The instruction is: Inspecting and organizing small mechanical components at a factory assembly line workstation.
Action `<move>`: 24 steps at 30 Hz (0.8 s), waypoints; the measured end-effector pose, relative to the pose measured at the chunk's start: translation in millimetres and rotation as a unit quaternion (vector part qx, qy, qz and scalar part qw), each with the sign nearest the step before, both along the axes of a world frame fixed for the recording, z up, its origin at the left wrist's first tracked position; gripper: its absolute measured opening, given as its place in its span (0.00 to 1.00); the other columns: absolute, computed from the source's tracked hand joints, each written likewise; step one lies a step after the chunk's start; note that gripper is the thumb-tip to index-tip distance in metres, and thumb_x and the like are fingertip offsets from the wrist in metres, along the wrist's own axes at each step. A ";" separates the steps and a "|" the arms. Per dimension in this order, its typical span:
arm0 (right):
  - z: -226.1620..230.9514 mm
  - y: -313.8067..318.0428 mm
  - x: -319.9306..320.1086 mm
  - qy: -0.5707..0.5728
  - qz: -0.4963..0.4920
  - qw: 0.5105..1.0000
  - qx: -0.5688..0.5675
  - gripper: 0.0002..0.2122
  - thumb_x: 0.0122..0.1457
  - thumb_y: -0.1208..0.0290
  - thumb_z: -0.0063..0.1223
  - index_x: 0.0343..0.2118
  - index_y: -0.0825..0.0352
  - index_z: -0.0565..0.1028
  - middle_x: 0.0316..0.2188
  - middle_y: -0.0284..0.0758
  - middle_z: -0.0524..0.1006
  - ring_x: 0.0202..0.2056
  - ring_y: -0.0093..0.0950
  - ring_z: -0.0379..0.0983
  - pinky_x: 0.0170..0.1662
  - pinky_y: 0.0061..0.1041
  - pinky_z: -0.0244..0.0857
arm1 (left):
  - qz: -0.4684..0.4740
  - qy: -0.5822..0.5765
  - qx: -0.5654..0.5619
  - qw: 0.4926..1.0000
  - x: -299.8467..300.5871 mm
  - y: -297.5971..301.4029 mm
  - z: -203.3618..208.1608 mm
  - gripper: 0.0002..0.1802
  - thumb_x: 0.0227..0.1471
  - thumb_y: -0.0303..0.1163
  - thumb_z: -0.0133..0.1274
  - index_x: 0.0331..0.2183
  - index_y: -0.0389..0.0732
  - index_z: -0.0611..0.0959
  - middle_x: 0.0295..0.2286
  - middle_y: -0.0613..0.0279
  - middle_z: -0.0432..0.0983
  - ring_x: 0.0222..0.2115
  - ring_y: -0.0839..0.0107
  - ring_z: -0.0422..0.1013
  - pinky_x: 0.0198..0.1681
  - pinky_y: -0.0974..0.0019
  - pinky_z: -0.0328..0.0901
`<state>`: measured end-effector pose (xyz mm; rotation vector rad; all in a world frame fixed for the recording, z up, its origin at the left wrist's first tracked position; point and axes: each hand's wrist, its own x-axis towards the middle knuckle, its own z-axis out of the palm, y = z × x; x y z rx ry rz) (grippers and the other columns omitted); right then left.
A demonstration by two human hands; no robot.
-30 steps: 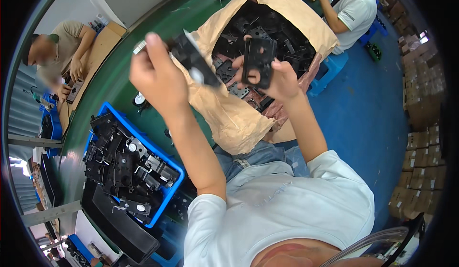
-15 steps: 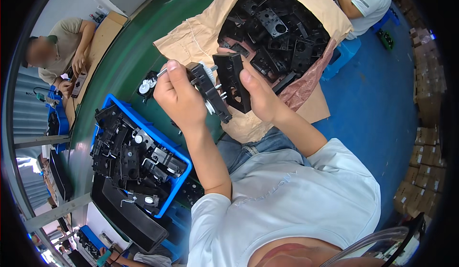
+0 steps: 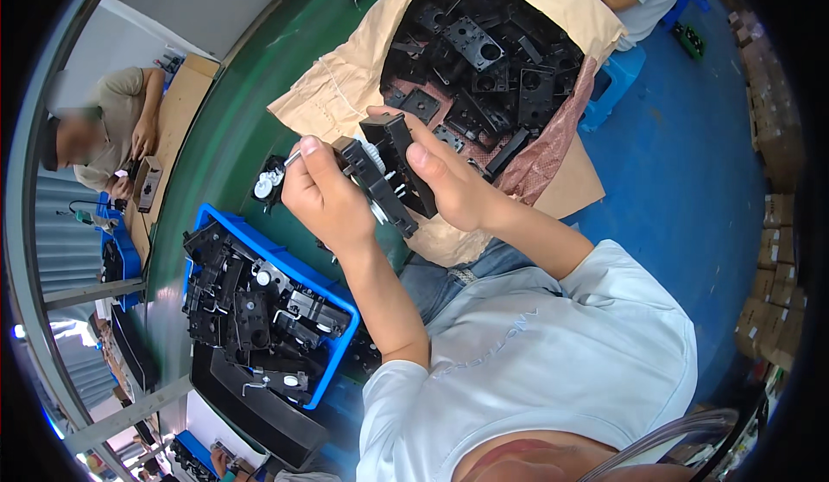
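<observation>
My left hand point(image 3: 330, 195) grips a black gear assembly point(image 3: 370, 174), with white gears and pins on the side toward my right hand. A metal shaft sticks out by the left thumb. Closed around a black plastic housing point(image 3: 395, 141) is my right hand point(image 3: 453, 184), its thumb along the near face. The two parts are held up face to face, very close together. Whether the pins sit in the housing's holes cannot be made out, as the inner faces are mostly hidden.
Beyond my hands a paper-lined sack point(image 3: 341, 93) holds several loose black plastic parts. To the left stands a blue crate point(image 3: 285, 257) of assemblies, with a black tray point(image 3: 250, 404) beside it. A small white-geared unit point(image 3: 269, 180) lies on the green surface. Two co-workers sit farther off.
The housing in my right hand has moved left toward the gear assembly, narrowing the gap between them. Both hands keep their grips. The whole view has shifted slightly.
</observation>
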<state>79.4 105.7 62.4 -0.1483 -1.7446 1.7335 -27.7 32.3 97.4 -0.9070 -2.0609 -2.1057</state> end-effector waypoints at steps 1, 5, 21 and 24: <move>-1.0 -0.7 -1.1 0.006 -0.003 1.000 -0.004 0.26 0.69 0.58 0.26 0.62 0.73 0.54 0.45 0.43 0.72 0.40 0.30 0.68 0.47 0.29 0.62 | 0.002 0.001 -0.003 1.000 1.8 0.4 0.4 0.23 0.63 0.36 0.43 0.17 0.37 0.69 0.16 0.68 0.64 0.19 0.79 0.55 0.23 0.73 0.54; -1.6 -1.2 -2.2 0.009 0.003 1.000 -0.029 0.25 0.68 0.59 0.26 0.62 0.73 0.55 0.48 0.44 0.71 0.44 0.30 0.68 0.50 0.29 0.60 | 0.009 0.012 -0.017 1.000 5.6 -0.1 0.4 0.23 0.63 0.36 0.43 0.17 0.37 0.70 0.16 0.67 0.65 0.19 0.78 0.55 0.23 0.72 0.55; -15.0 -5.5 -2.5 -0.003 0.006 0.999 -0.046 0.25 0.65 0.61 0.29 0.62 0.72 0.55 0.51 0.42 0.69 0.46 0.27 0.66 0.52 0.26 0.58 | 0.017 0.025 -0.070 0.997 14.6 0.3 -9.7 0.23 0.63 0.36 0.43 0.18 0.35 0.71 0.16 0.64 0.65 0.18 0.75 0.56 0.24 0.69 0.57; -14.7 -12.3 -4.3 0.021 -0.008 0.999 -0.049 0.25 0.64 0.64 0.32 0.61 0.71 0.55 0.50 0.45 0.69 0.45 0.30 0.66 0.52 0.28 0.59 | 0.001 0.003 -0.075 0.997 12.0 -3.9 -11.7 0.22 0.63 0.37 0.43 0.20 0.35 0.73 0.17 0.64 0.67 0.19 0.76 0.58 0.25 0.70 0.58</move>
